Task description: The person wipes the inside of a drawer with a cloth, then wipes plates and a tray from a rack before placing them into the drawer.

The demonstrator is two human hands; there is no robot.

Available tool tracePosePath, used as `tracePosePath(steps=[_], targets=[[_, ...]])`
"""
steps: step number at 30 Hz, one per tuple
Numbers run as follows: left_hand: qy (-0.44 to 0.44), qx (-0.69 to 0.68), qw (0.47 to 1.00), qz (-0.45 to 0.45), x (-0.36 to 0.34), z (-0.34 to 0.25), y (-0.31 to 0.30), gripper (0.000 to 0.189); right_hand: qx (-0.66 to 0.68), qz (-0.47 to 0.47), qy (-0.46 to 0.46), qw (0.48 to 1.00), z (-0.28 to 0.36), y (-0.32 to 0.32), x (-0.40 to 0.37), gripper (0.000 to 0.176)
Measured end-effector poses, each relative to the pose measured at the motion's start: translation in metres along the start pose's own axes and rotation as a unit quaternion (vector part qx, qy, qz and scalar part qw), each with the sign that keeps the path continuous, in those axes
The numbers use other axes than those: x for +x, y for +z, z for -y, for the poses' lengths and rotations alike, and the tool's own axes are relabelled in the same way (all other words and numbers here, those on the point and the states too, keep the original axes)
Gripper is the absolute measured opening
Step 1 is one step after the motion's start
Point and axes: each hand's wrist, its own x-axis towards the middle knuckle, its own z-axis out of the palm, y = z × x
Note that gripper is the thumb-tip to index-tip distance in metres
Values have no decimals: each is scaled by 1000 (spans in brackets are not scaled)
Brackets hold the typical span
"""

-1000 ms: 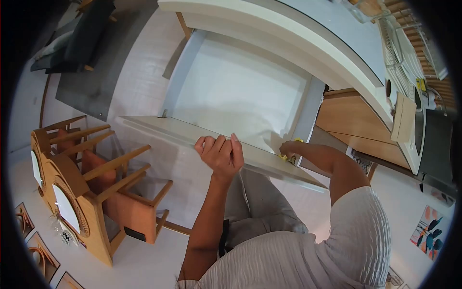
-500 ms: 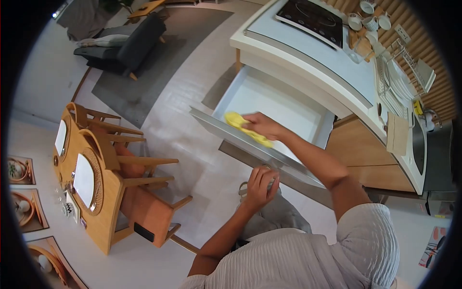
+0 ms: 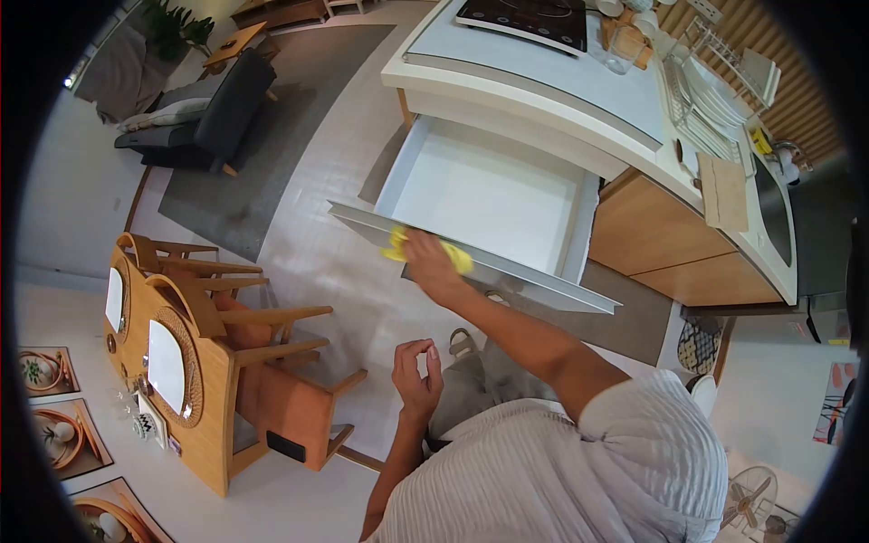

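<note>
My right hand [image 3: 432, 264] is closed on a yellow cloth [image 3: 396, 244] and holds it against the front panel [image 3: 534, 276] of a pulled-out drawer, on the side facing me. Parts of the cloth stick out on both sides of my fingers. Behind the panel, the white drawer interior [image 3: 489, 190] shows nothing lying in it. My left hand [image 3: 416, 378] hangs in front of my body, fingers curled toward the thumb with a small gap inside the curl and nothing visible in it. It touches neither the drawer nor the cloth.
Above the drawer runs a white counter [image 3: 543, 77] with a black cooktop [image 3: 529, 20] and a dish rack [image 3: 701, 113]. Wooden cabinet doors [image 3: 674, 240] are to the right. At left stand a dining table [image 3: 213, 434] and orange-seated chairs [image 3: 290, 407]; a dark sofa [image 3: 213, 127] is farther off.
My right hand and the cloth have gone from the panel's top edge and inner side to its outer face. My left hand has lowered, and the view has shifted.
</note>
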Motion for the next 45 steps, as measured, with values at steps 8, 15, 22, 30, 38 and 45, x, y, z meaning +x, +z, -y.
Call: tracePosePath(steps=[8, 15, 22, 30, 38, 45], targets=[[53, -79, 994, 61, 19, 8, 23, 15, -109, 71, 219, 967, -79, -152, -224, 22], [68, -88, 991, 71, 34, 12, 34, 20, -232, 298, 441, 814, -100, -229, -383, 33], [56, -76, 993, 77, 30, -2, 28, 20, 92, -10, -13, 996, -21, -109, -93, 21], [38, -98, 991, 84, 18, -27, 46, 20, -72, -25, 15, 997, -36, -85, -97, 32], [73, -110, 982, 132, -2, -70, 113, 23, -159, 57, 148, 975, -72, -152, -203, 34], [97, -93, 982, 132, -44, -138, 187, 23, -185, 113, 209, 954, -105, -205, -286, 30]])
